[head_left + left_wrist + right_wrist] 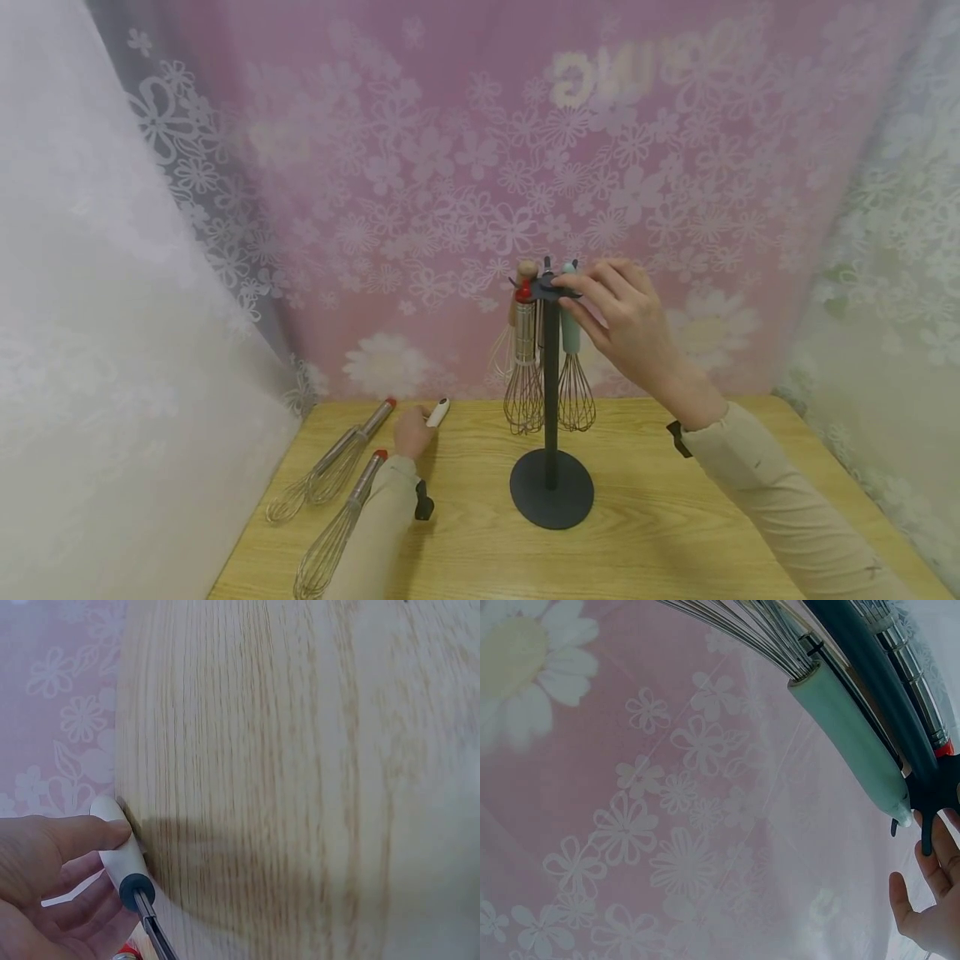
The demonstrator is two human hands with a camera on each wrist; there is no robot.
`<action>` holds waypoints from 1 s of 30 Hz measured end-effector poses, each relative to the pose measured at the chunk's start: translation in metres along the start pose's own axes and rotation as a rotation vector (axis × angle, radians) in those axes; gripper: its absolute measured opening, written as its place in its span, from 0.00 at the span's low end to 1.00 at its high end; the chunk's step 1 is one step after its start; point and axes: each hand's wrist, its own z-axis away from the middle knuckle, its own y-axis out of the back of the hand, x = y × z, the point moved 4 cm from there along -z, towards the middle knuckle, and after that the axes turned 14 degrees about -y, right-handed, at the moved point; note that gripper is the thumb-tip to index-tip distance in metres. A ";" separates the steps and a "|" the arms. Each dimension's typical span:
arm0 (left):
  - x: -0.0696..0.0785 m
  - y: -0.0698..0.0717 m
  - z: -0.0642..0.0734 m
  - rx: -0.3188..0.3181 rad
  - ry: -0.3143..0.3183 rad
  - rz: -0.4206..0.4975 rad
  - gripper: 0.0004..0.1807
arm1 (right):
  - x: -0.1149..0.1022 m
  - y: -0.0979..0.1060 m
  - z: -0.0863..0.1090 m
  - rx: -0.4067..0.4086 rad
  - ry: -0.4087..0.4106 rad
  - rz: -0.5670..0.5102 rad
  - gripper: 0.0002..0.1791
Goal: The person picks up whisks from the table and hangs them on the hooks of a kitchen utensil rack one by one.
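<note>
In the left wrist view, my left hand [52,877] pinches the white handle [124,859] of a whisk with a dark collar and thin metal rods. The handle's holed end [438,412] sticks out past the hand at the table's back; its wire end is hidden. My right hand [626,321] is up at the hooked top [551,287] of a black stand, index finger on it and thumb apart below a hook. From the hooks hang a mint-handled whisk [572,333], a red-tipped metal whisk [525,333] and a wooden-handled one [527,269] behind.
Left of the stand's round base [552,492], red-tipped metal whisks lie on the wooden table [645,500]: one [337,533] partly beside the left sleeve, others [330,471] farther back, close together. A pink flowered curtain [450,208] stands behind the table, with pale curtains at both sides.
</note>
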 end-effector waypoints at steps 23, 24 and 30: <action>0.023 0.014 0.001 0.116 -0.043 0.107 0.16 | 0.000 0.001 -0.001 0.008 -0.002 0.003 0.14; 0.024 0.015 0.001 0.122 -0.043 0.113 0.16 | 0.000 0.001 -0.001 0.009 -0.003 0.006 0.14; 0.030 0.018 0.001 0.147 -0.040 0.146 0.18 | -0.001 0.002 -0.001 0.008 -0.002 0.019 0.14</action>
